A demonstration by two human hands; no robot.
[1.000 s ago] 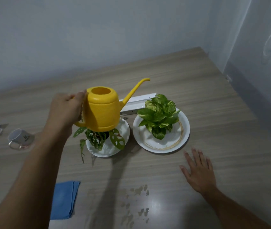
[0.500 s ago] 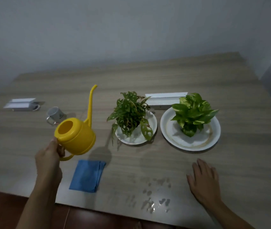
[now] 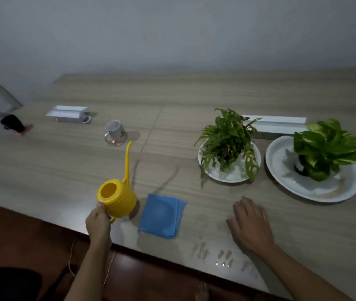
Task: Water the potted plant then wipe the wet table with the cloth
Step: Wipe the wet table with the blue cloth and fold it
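Left hand grips the watering can, hiding its handle; right hand lies flat, released.

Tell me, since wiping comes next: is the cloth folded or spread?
Folded: the cloth lies flat as a compact square, with layered edges visible along its right side.

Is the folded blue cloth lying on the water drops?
No, the folded blue cloth lies left of the water drops, apart from them.
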